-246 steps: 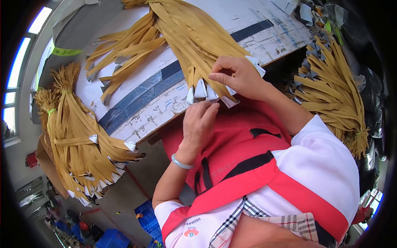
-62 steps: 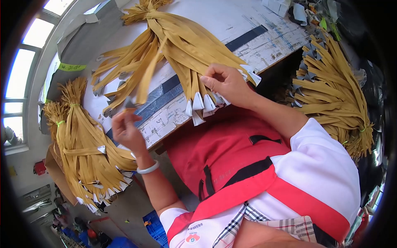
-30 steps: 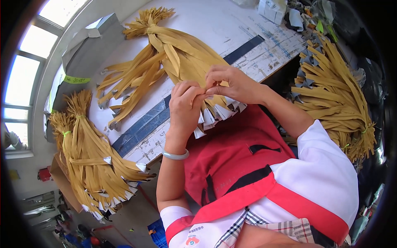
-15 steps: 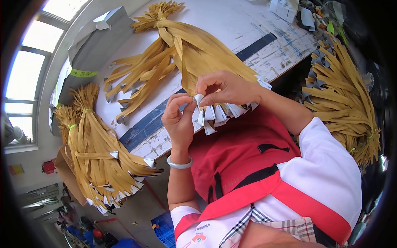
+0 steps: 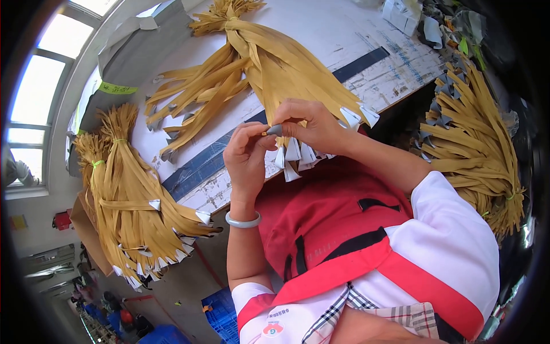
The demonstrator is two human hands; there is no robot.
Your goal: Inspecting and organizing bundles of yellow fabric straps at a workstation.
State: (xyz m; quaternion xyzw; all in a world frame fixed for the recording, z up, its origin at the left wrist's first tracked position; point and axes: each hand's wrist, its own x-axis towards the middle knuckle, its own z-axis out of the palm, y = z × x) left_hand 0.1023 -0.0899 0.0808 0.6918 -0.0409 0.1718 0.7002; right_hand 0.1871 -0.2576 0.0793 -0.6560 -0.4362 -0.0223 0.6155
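My left hand (image 5: 245, 163) and my right hand (image 5: 314, 123) meet at the table's near edge, fingertips closed on the grey tip (image 5: 275, 130) of one tan strip. That strip belongs to a bundle of flat tan strips (image 5: 281, 63), tied near its far end and spread over the table. White folded tips (image 5: 293, 151) of other strips hang below my right hand, over the edge. To the left of the bundle, several loose strips (image 5: 200, 123) end in grey tips. My fingers hide part of the held tip.
Tied tan bundles (image 5: 134, 189) with white tips hang at the left, beside a grey box-like cover (image 5: 132, 54). Another tan bundle (image 5: 475, 143) lies at the right. The white worktable (image 5: 321, 26) has worn edges and a dark stripe. A blue crate (image 5: 223, 312) sits on the floor.
The tip between my fingers showed white and now shows its grey side. Both hands stay pinched together in nearly the same place. The whole view has shifted slightly.
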